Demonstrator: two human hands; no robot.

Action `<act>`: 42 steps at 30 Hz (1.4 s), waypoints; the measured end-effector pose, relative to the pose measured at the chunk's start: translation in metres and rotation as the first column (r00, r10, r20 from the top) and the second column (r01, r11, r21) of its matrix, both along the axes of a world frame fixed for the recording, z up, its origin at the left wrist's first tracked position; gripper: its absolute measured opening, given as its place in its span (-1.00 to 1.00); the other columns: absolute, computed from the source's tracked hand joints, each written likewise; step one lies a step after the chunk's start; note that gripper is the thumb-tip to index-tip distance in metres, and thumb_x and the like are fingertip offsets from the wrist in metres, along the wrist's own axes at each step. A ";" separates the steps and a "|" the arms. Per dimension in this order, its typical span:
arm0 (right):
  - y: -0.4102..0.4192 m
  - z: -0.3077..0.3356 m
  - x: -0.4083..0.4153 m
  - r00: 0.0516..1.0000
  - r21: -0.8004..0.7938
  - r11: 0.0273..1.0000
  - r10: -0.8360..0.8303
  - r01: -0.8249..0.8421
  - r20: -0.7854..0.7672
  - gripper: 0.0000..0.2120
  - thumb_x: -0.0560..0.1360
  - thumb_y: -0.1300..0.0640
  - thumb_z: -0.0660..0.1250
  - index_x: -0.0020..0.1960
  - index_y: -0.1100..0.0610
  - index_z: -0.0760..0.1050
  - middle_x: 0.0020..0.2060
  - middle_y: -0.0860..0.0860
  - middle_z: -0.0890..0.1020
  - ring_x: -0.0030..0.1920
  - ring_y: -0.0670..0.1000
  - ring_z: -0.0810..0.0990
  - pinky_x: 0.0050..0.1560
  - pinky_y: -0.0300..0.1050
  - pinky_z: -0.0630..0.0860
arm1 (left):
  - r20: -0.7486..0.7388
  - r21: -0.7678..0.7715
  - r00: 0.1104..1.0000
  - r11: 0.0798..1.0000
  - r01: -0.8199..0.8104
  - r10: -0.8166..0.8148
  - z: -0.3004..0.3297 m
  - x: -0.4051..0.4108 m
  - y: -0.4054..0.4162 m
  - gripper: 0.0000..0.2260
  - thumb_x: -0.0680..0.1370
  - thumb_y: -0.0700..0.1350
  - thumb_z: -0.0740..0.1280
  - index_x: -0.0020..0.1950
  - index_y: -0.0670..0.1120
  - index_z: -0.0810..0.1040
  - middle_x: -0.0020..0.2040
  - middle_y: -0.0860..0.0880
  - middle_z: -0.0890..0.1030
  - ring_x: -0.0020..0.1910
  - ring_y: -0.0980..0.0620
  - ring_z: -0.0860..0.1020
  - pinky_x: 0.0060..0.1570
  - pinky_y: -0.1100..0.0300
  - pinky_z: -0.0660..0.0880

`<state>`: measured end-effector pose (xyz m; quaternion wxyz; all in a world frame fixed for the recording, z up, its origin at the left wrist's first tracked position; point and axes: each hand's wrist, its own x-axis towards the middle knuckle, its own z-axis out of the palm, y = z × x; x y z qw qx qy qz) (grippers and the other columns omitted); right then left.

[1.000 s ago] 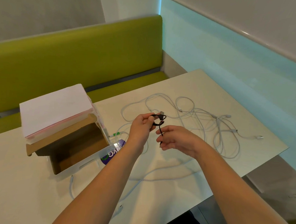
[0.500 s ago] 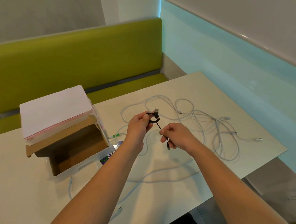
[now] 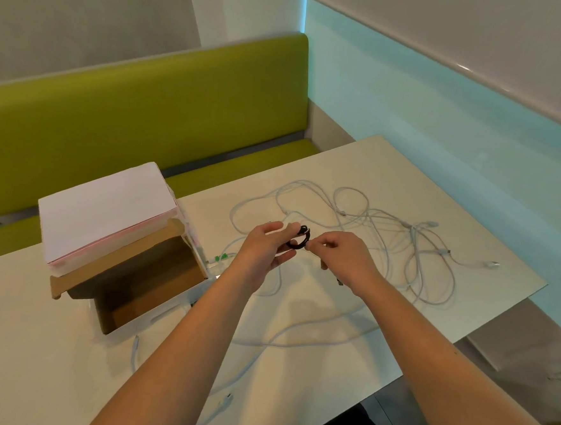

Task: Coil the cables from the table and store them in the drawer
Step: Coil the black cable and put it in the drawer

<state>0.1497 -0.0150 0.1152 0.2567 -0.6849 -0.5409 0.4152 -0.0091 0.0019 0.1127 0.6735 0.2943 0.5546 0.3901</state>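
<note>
A small black cable [image 3: 299,238], wound into a tight coil, hangs in the air between my hands above the table [image 3: 391,173]. My left hand [image 3: 265,249] holds the coil between thumb and fingers, the fingers fairly straight. My right hand [image 3: 342,255] pinches the coil's right side; the cable's free end with a dark plug [image 3: 339,281] hangs below that hand. Several white cables [image 3: 399,244] lie tangled on the table beyond and to the right. The open drawer [image 3: 140,297], brown inside with white walls, sits pulled out to the left of my hands.
A white box with a pink edge [image 3: 106,210] sits on top of the drawer unit. White cable ends trail near the table's front edge [image 3: 226,401]. A green bench [image 3: 139,116] runs behind the table. The table's right edge drops off to the floor.
The black cable's loose stretch between my hands has been wound in. My right hand moved up to the coil, and my left fingers have straightened around it.
</note>
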 end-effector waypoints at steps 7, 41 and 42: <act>0.001 -0.003 0.001 0.998 0.032 0.998 0.047 -0.046 -0.030 -0.88 0.58 0.03 0.29 0.00 0.03 0.57 -0.37 -0.02 0.52 -0.41 -0.05 0.44 -0.40 -0.20 0.38 | -0.052 0.150 0.996 0.987 -0.058 0.066 0.002 0.007 -0.001 -0.71 0.58 -0.19 0.37 0.27 -0.05 0.44 -0.07 -0.10 0.68 -0.07 0.01 0.62 -0.06 0.22 0.59; 0.006 -0.004 0.010 0.971 0.002 1.000 -0.011 0.012 -0.241 -0.96 0.51 0.26 0.38 -0.04 0.17 0.57 -0.23 0.07 0.65 -0.34 -0.03 0.58 -0.22 -0.22 0.56 | 0.073 0.087 0.997 0.995 -0.044 0.038 0.000 -0.012 0.000 -0.81 0.64 -0.25 0.24 0.18 -0.20 0.60 -0.09 -0.11 0.63 -0.06 -0.01 0.61 -0.17 0.30 0.61; 0.007 -0.005 0.009 0.957 0.017 0.997 -0.065 0.073 -0.284 -0.96 0.52 0.27 0.37 -0.02 0.19 0.56 -0.21 0.08 0.65 -0.31 0.00 0.61 -0.17 -0.18 0.59 | 0.104 0.059 0.994 0.997 -0.043 0.037 0.000 -0.011 0.000 -0.83 0.64 -0.25 0.25 0.15 -0.19 0.61 -0.09 -0.11 0.64 -0.07 -0.01 0.61 -0.18 0.30 0.62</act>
